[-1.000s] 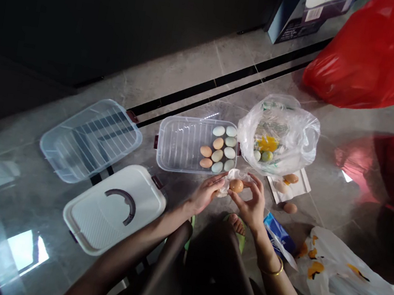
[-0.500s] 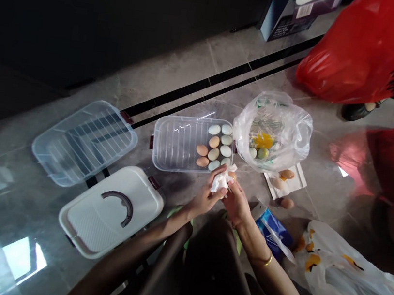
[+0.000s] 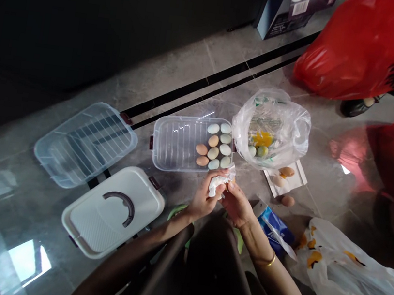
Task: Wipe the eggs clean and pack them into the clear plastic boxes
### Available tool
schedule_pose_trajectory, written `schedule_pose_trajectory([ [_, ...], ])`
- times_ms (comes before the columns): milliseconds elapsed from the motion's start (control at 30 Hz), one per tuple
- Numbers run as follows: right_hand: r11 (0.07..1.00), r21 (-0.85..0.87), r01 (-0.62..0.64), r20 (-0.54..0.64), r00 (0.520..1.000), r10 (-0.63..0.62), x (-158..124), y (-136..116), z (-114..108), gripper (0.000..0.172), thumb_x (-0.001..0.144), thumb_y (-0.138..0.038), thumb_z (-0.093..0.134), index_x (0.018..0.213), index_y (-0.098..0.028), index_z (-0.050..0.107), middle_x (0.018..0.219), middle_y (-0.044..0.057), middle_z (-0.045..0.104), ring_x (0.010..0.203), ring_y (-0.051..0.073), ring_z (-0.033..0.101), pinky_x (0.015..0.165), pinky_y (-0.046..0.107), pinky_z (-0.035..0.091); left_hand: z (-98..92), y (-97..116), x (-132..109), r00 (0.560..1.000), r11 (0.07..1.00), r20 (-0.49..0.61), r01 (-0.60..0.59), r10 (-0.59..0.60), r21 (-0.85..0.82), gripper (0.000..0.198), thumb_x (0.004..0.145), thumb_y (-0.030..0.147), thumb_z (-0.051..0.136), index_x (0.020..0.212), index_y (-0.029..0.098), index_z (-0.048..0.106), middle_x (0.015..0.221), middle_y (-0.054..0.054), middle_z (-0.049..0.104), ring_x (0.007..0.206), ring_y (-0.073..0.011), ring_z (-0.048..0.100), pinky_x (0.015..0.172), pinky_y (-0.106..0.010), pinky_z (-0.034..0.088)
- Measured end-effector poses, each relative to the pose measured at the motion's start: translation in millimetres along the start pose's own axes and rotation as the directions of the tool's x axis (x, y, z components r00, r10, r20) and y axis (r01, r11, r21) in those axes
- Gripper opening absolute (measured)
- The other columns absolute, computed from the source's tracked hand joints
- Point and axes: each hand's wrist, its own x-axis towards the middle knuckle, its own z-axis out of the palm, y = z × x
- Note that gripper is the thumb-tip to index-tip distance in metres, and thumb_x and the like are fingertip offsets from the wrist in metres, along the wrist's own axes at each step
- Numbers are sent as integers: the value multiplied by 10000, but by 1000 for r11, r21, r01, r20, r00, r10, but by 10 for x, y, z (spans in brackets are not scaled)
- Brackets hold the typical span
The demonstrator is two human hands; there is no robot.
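Note:
My left hand [image 3: 205,198] is closed on a crumpled white tissue [image 3: 217,180]. Close against it, my right hand [image 3: 239,207] pinches a brown egg [image 3: 230,185], mostly covered by the tissue and fingers. Just beyond my hands lies a clear plastic box [image 3: 173,146] with ribbed floor; several white, greenish and brown eggs [image 3: 213,153] rest in its right part. To its right stands an open clear plastic bag [image 3: 294,132] with a broken yolk and eggs in the bottom.
A second clear box [image 3: 83,146] and a white lid with handle [image 3: 98,221] lie left. Right are a white sheet [image 3: 292,183] with eggs, a loose brown egg [image 3: 287,201], a blue tissue pack [image 3: 274,226], a stained white bag [image 3: 347,276] and a red bag [image 3: 365,49] beside a person's foot.
Both hands stay together in front of the box, with the tissue and fingers shifted slightly around the egg. The whole view has moved a little; the other things stay put.

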Motion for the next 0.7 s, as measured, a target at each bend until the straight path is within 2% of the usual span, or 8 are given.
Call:
schedule_pose_trajectory([
  [167, 992, 116, -43, 66, 997, 35, -44, 25, 6, 337, 701, -456, 819, 968, -273, 725, 997, -5, 738, 944, 184, 662, 734, 272, 555, -46, 52, 45, 989, 991, 63, -133, 134, -8, 201, 950, 278, 545, 1137, 207, 569, 1167, -80, 637, 1160, -215, 593, 1044, -362, 444],
  [233, 986, 150, -67, 70, 996, 57, -58, 45, -4, 332, 699, -446, 827, 965, -273, 728, 1024, -12, 735, 980, 181, 653, 758, 278, 559, -78, 78, 63, 986, 990, 96, -136, 138, -18, 176, 951, 272, 548, 1112, 207, 572, 1143, -74, 630, 1154, -209, 594, 1040, -350, 443],
  [400, 988, 126, -91, 87, 993, 81, -84, 25, -7, 408, 656, -518, 837, 966, -274, 731, 1038, 6, 732, 1021, 221, 643, 874, 401, 554, -158, 121, 106, 994, 986, 96, 61, -47, -153, 190, 946, 349, 565, 1078, 213, 579, 1076, -59, 654, 1068, -203, 632, 985, -340, 479],
  [467, 998, -4, -68, 69, 995, 68, -86, -19, -3, 431, 633, -542, 841, 924, -239, 741, 963, 30, 735, 976, 232, 652, 904, 431, 535, -189, 107, 144, 990, 972, 60, 139, -130, -189, 231, 907, 394, 624, 1049, 212, 613, 1061, -50, 662, 1025, -194, 635, 964, -322, 482],
  [533, 977, -206, 54, 0, 998, -55, -86, -72, -4, 407, 629, -521, 846, 867, -208, 741, 939, 46, 722, 963, 237, 652, 935, 433, 514, -205, 76, 189, 974, 939, -29, 206, -223, -277, 284, 853, 437, 684, 1025, 215, 641, 1049, -35, 674, 1004, -181, 634, 952, -300, 474],
  [600, 859, -446, 251, -56, 950, -307, -90, -124, -12, 365, 633, -473, 854, 839, -199, 729, 1047, 66, 690, 1028, 251, 636, 975, 433, 490, -191, 44, 223, 929, 858, -95, 285, -356, -428, 336, 796, 452, 734, 1019, 217, 647, 1020, -18, 689, 993, -172, 640, 941, -292, 472],
  [633, 749, -570, 338, -51, 895, -443, -95, -149, -16, 353, 636, -448, 857, 851, -202, 724, 1117, 78, 663, 1076, 263, 619, 996, 443, 477, -172, 33, 229, 898, 800, -96, 328, -428, -502, 360, 766, 444, 759, 1017, 212, 646, 1001, -14, 696, 988, -172, 646, 932, -292, 473],
  [700, 454, -777, 437, 52, 762, -645, -110, -194, -17, 347, 649, -401, 858, 903, -213, 715, 1202, 100, 615, 1152, 288, 579, 1031, 479, 450, -118, 24, 219, 838, 682, -41, 414, -545, -602, 389, 705, 410, 804, 988, 193, 647, 964, -15, 705, 969, -174, 659, 907, -290, 478],
])
